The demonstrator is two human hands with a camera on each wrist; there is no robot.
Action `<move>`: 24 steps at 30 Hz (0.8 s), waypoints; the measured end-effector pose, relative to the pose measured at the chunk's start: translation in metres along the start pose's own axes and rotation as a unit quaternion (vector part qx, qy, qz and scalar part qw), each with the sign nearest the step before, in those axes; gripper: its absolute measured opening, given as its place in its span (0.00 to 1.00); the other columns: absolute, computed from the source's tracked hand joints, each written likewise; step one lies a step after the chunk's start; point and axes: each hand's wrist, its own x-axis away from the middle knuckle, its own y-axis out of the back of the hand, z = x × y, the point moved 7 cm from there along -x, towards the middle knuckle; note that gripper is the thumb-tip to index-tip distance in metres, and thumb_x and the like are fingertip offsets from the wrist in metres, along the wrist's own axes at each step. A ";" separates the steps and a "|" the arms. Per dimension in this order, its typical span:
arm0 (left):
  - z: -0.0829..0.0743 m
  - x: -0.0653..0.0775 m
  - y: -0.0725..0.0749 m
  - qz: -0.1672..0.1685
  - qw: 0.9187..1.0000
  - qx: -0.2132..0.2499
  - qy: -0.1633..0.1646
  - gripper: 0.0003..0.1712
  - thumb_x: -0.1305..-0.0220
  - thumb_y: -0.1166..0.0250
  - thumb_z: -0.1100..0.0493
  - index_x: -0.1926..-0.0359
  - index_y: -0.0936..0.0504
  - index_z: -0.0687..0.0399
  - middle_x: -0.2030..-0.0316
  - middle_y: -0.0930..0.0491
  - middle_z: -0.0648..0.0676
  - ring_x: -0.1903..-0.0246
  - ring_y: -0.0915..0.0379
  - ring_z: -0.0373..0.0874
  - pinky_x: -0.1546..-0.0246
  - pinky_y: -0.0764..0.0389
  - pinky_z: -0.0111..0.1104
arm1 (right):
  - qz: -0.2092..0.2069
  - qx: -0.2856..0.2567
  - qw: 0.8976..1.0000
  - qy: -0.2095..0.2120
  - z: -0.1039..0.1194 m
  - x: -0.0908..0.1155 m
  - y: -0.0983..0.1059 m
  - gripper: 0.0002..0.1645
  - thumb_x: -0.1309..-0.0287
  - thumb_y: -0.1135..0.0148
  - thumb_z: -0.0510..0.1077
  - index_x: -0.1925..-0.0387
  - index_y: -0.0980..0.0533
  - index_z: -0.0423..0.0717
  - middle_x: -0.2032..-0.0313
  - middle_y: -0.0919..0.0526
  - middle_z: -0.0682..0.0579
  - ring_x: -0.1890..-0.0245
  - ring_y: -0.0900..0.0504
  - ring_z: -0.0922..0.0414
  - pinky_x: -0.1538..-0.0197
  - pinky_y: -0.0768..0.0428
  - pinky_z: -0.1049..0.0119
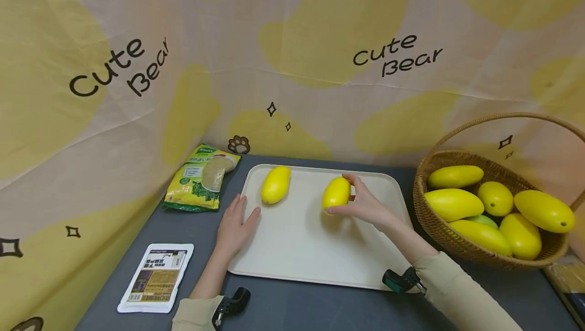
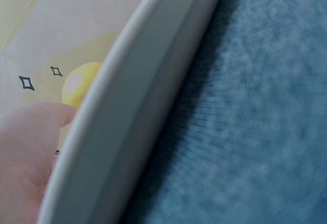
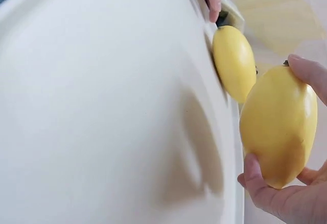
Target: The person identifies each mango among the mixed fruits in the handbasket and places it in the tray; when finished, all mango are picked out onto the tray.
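Observation:
My right hand (image 1: 361,201) holds a yellow mango (image 1: 336,194) between thumb and fingers, over the right half of a white tray (image 1: 297,250). The right wrist view shows the held mango (image 3: 280,124) clear of the tray, its shadow cast on the surface. A second mango (image 1: 275,185) lies on the tray near its far left corner. My left hand (image 1: 235,227) rests at the tray's left rim, fingers extended and thumb spread over the inner side. Close up in the left wrist view, the tray's rim (image 2: 110,81) hides most of that hand.
To the right stands a wicker basket (image 1: 422,209) with a tall handle, holding several yellow mangoes and a greenish one. A yellow-green seasoning bag (image 1: 194,181) lies behind the left hand, and a white pouch (image 1: 157,277) lies nearer on the grey table (image 1: 315,310). Printed cloth hangs behind.

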 end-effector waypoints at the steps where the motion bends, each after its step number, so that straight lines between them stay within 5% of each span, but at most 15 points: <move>1: 0.000 0.000 0.000 0.001 1.000 0.000 0.001 0.39 0.29 0.46 0.44 0.28 0.41 0.66 0.27 0.49 0.66 0.29 0.54 0.63 0.32 0.50 0.58 | -0.004 0.002 1.000 0.002 0.000 -0.003 -0.002 0.64 0.55 0.23 0.53 0.26 0.53 0.45 0.30 0.48 0.41 0.37 0.34 0.36 0.40 0.28 0.47; 14: -0.002 0.000 0.001 -0.003 1.000 0.003 -0.003 0.39 0.29 0.45 0.45 0.29 0.41 0.67 0.28 0.48 0.67 0.29 0.53 0.64 0.32 0.50 0.58 | -0.025 0.059 0.997 0.044 0.010 -0.038 -0.022 0.68 0.59 0.20 0.49 0.28 0.57 0.38 0.31 0.47 0.37 0.36 0.36 0.39 0.35 0.34 0.46; 24: -0.002 0.000 0.001 -0.005 1.000 0.000 -0.007 0.39 0.29 0.45 0.46 0.29 0.40 0.68 0.28 0.48 0.68 0.29 0.53 0.64 0.32 0.49 0.57 | -0.035 0.164 0.982 0.086 0.014 -0.055 -0.034 0.67 0.62 0.20 0.56 0.28 0.50 0.36 0.35 0.40 0.37 0.40 0.34 0.43 0.36 0.33 0.47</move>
